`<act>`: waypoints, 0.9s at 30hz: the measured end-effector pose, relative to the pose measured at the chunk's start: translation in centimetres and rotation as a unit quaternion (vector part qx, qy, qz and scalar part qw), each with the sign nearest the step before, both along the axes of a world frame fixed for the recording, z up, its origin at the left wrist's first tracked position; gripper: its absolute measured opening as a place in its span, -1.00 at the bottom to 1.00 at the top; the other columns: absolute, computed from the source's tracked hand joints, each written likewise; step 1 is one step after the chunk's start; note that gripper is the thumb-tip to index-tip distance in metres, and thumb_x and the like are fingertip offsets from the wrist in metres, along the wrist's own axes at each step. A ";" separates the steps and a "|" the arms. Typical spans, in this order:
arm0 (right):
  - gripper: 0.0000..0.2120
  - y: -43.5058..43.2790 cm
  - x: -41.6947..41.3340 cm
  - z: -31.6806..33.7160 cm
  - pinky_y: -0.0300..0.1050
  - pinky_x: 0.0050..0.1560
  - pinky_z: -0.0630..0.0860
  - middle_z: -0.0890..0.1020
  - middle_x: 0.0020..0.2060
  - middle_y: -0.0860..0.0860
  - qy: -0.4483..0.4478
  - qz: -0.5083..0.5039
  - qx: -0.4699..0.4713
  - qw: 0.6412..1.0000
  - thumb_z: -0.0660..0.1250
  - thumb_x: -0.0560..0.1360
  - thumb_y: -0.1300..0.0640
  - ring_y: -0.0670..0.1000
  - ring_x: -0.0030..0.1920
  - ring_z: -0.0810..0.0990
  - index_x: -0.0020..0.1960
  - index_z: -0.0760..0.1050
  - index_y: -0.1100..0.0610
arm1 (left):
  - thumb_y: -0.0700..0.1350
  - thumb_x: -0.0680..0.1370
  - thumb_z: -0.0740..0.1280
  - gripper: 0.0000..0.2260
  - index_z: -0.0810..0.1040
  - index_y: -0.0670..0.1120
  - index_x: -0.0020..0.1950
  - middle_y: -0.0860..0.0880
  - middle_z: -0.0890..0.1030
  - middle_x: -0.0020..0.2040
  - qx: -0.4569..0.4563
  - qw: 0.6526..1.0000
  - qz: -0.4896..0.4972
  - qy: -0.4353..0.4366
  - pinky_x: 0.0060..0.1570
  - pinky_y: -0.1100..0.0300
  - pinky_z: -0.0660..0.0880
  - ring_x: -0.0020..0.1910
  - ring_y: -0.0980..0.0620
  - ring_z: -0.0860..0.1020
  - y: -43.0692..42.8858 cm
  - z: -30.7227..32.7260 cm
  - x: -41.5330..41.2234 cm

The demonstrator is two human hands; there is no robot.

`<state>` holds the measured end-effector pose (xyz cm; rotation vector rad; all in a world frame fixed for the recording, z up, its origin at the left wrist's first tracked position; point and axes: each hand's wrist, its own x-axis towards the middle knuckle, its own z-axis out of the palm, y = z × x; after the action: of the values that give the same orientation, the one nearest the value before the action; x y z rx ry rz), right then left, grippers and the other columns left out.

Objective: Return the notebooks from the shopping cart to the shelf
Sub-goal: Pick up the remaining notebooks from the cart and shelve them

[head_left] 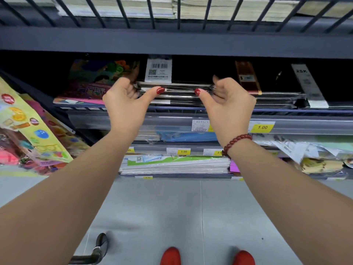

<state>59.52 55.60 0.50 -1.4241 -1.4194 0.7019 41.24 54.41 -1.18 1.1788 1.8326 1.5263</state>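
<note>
A stack of black plastic-wrapped notebooks [177, 92] lies on the dark blue shelf [286, 111] at chest height. My left hand [126, 100] cups the stack's left end, thumb pressed on its front edge. My right hand [227, 100] cups the right end the same way, its thumb on the front edge too. A white barcode label [158, 68] sits on the top notebook. Only a corner of the shopping cart's handle [95, 253] shows at the bottom left.
More black wrapped notebooks [277, 98] lie to the right, colourful books [95, 81] to the left. A wire shelf [172, 14] hangs overhead. Lower shelves hold paper pads [175, 165] and yellow price tags [262, 127]. Sticker packs [28, 127] hang at left. My red shoes [171, 256] stand on grey floor.
</note>
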 end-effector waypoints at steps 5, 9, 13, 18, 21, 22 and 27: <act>-0.74 0.0 0.3 -0.1 -0.28 0.12 0.54 0.57 -0.01 -0.08 0.036 0.021 -0.006 0.999 0.49 0.40 0.17 -0.12 0.02 0.59 0.03 0.56 0.23 | -0.07 0.32 0.55 -0.60 0.51 -0.28 -0.04 -0.06 0.63 -0.12 -0.006 1.000 0.018 -0.018 0.02 0.28 0.59 -0.06 0.11 0.65 -0.4 0.4 0.7; -0.51 -0.8 1.5 0.0 -0.21 0.20 0.51 0.59 0.19 0.03 0.051 0.077 -0.038 0.995 0.49 0.40 0.14 -0.08 0.18 0.56 0.29 0.48 0.17 | -0.13 0.39 0.51 -0.57 0.48 -0.25 0.17 -0.08 0.59 0.18 -0.008 1.000 0.014 -0.025 0.26 0.26 0.47 0.22 0.08 0.55 -1.8 0.8 2.3; -0.49 -2.6 4.6 -0.2 -0.25 0.18 0.52 0.59 0.19 -0.01 0.027 0.109 -0.020 0.993 0.48 0.41 0.12 -0.14 0.20 0.54 0.32 0.46 0.12 | -0.12 0.43 0.48 -0.33 0.28 -0.13 0.47 0.01 0.40 0.42 0.029 0.998 0.062 -0.013 0.39 0.31 0.32 0.39 0.19 0.38 -5.0 0.2 4.9; -0.59 -4.2 11.3 -0.8 -0.19 0.14 0.52 0.62 0.10 -0.08 -0.013 0.100 0.004 0.995 0.47 0.42 0.06 -0.17 0.13 0.57 0.24 0.51 0.06 | -0.07 0.41 0.48 -0.42 0.39 -0.18 0.36 -0.10 0.47 0.31 0.035 0.998 0.051 0.013 0.35 0.19 0.39 0.30 0.09 0.47 -8.5 -1.7 9.7; -0.61 -4.5 16.6 -1.1 -0.24 0.11 0.51 0.62 0.05 -0.05 -0.037 0.082 0.013 0.996 0.45 0.40 0.05 -0.16 0.07 0.57 0.20 0.53 0.06 | 0.01 0.39 0.45 -0.43 0.42 -0.12 0.35 -0.02 0.49 0.26 0.017 0.998 -0.033 0.044 0.32 0.32 0.36 0.29 0.11 0.46 -8.4 -1.9 13.7; -0.62 -4.5 18.5 -1.1 -0.27 0.10 0.50 0.62 0.04 -0.05 -0.044 0.070 0.013 0.996 0.45 0.40 0.06 -0.16 0.06 0.57 0.20 0.53 0.06 | 0.04 0.39 0.43 -0.44 0.42 -0.08 0.35 0.04 0.48 0.25 0.012 0.996 -0.063 0.055 0.30 0.36 0.34 0.29 0.14 0.45 -7.9 -1.7 15.2; -0.65 -2.8 26.9 -1.4 -0.32 0.10 0.47 0.60 0.01 -0.04 -0.069 -0.009 0.021 0.997 0.48 0.40 0.08 -0.16 0.02 0.55 0.17 0.53 0.06 | 0.05 0.40 0.40 -0.52 0.40 0.05 0.30 0.23 0.44 0.21 0.044 0.982 -0.159 0.097 0.32 0.25 0.34 0.31 0.10 0.45 -4.3 0.5 23.9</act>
<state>86.42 52.76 -0.93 -1.4730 -1.5172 0.5681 65.10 50.09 -0.68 1.6251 1.6075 1.3613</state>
